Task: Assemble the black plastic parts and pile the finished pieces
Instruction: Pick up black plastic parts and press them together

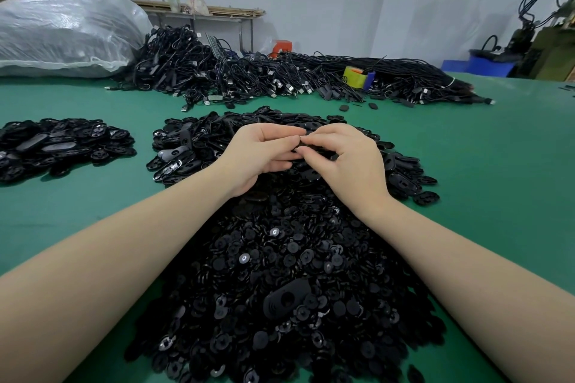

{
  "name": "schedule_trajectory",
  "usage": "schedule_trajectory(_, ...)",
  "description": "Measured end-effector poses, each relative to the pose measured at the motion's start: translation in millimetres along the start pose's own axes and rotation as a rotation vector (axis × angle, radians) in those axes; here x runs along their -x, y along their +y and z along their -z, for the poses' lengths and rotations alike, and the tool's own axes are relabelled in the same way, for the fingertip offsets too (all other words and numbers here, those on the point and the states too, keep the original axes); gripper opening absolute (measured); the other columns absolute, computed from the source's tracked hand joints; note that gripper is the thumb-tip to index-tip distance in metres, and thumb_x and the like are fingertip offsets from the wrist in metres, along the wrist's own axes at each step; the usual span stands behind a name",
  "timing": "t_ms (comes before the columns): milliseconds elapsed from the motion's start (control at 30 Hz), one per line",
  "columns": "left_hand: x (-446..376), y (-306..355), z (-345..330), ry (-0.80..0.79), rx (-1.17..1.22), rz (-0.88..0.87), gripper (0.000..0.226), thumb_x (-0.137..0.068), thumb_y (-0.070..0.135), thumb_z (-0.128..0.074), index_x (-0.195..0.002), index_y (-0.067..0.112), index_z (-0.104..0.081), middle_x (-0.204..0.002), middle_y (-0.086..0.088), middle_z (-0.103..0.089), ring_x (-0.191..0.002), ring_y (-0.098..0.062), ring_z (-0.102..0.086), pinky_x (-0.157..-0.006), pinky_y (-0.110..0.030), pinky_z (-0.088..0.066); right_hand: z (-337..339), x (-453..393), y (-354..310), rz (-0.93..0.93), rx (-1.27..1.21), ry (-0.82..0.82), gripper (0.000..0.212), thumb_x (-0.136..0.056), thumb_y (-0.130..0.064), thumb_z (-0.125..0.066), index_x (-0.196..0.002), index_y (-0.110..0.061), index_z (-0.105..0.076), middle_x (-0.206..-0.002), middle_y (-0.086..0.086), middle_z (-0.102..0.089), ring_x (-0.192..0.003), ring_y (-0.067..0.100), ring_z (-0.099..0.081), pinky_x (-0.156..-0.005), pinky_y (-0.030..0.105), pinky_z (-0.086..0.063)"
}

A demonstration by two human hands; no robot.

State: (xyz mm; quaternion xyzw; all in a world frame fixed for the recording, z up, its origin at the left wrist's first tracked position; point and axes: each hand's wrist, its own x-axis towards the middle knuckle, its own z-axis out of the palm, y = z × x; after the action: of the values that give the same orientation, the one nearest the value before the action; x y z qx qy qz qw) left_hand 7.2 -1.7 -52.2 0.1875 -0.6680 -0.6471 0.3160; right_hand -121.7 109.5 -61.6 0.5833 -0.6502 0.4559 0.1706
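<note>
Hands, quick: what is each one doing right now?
Left hand: fingers curled, pinching a small black part.
Right hand: fingers curled, pinching the same part from the other side.

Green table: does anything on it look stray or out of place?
One oval shell lies alone on the heap of small round discs, away from the oval-part pile. A few loose pieces sit scattered near the cables.
</note>
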Motion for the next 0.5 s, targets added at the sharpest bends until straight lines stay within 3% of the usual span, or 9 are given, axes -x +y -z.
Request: schedule_trajectory(500,-1.5,-1.7,1.4,0.013,0.008,-0.012,0.015,-0.093,0.011,-0.067,-0.100,0.022,-0.074,-0.097,0.002,-0.078,-0.092,-0.012,-0.074,-0.066,-0.016,-0.055,0.1,-1.3,0.4,0.046,0.057,0.002,0.013,-0.088,-0.024,-0.070,-0.096,-0.020,-0.080,-0.097,-0.005,-0.075,-0.093,0.015,-0.067,-0.074,0.046,-0.052)
